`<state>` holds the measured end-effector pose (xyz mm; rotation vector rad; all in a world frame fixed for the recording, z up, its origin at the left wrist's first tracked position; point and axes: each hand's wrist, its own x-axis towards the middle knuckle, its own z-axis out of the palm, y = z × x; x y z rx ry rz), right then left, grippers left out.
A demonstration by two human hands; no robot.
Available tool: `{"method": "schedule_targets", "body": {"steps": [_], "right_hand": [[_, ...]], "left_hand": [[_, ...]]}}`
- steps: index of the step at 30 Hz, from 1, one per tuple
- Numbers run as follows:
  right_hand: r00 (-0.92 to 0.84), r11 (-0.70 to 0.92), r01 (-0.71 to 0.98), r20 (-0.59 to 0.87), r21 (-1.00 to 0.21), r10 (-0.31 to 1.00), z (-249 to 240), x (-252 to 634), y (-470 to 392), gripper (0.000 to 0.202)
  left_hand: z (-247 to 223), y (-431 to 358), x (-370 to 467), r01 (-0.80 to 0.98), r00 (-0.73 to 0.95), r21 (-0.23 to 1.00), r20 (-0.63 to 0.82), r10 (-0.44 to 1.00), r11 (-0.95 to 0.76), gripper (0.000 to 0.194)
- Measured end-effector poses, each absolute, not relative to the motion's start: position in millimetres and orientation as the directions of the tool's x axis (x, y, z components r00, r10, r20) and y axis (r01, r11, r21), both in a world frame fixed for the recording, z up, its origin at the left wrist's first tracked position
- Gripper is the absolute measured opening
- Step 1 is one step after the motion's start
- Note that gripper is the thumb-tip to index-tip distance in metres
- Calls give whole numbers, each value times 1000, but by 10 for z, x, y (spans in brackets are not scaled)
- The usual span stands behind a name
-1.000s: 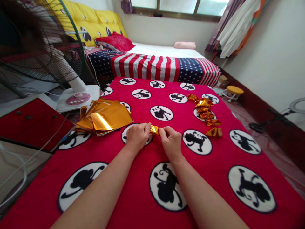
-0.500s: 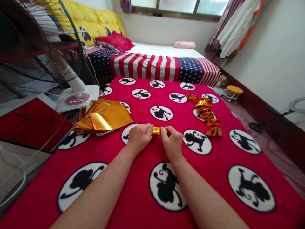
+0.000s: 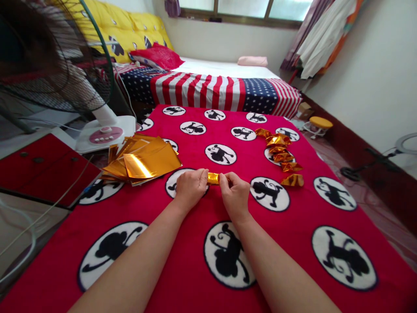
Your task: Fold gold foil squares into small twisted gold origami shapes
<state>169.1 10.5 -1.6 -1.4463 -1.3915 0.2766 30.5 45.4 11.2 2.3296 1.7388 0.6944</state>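
Note:
A small folded piece of gold foil paper (image 3: 213, 178) is stretched between my two hands, just above the red cloth. My left hand (image 3: 192, 186) pinches its left end, and my right hand (image 3: 235, 191) pinches the right end; both ends are hidden by the fingers. To the left lies a fanned stack of flat gold foil sheets (image 3: 153, 158). Over on the right, several folded gold foil pieces (image 3: 280, 152) run in a curved row, the nearest one (image 3: 293, 180) slightly apart at the front.
The red cloth (image 3: 176, 278) with monkey circles covers the surface under my hands. A fan (image 3: 106, 130) stands at the left beside a red drawer box (image 3: 48, 169). Behind is a bed (image 3: 202, 91) with a striped cover. A yellow stool (image 3: 321, 122) stands on the floor at right.
Both hands keep their grip on the folded gold foil paper, which has shifted very slightly left. The stack and the row of folded pieces lie as before.

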Motion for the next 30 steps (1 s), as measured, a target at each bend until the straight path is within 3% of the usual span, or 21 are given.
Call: {"method": "schedule_targets", "body": {"steps": [4, 11, 26, 30], "right_hand": [[280, 247, 579, 474, -777, 835, -21, 1694, 108, 28], [282, 237, 571, 459, -786, 842, -10, 1685, 107, 30], [311, 219, 548, 439, -808, 843, -17, 1723, 129, 30], [348, 203, 508, 415, -837, 841, -25, 1759, 162, 29]], "left_hand": [[114, 456, 309, 859, 211, 405, 276, 938, -313, 41], [134, 456, 291, 782, 178, 542, 283, 943, -310, 44], [157, 458, 252, 717, 220, 609, 265, 939, -340, 46], [154, 465, 232, 778, 193, 533, 300, 934, -332, 41]]}}
